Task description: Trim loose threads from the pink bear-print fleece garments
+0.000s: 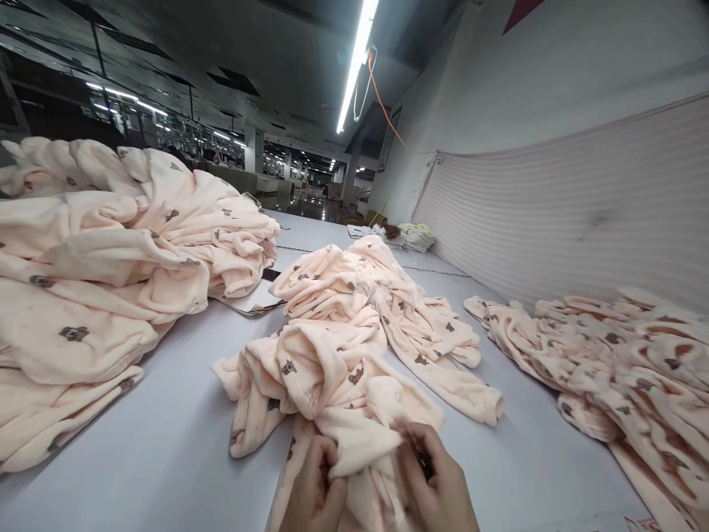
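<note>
A crumpled peach fleece garment [343, 355] printed with small brown bears lies on the grey table [166, 443] in front of me. My left hand [313, 491] is closed, pinching a fold of its near end at the bottom edge of the view. My right hand [440, 484] is closed on the same fabric just to the right; a small dark item shows between its fingers, too hidden to name.
A tall pile of the same fleece [111, 273] fills the left side, over some paper sheets [252, 301]. Another heap of fleece pieces [625, 369] lies at the right, beside a striped wall covering [581, 207]. Folded fabric stacks [413, 236] sit far back.
</note>
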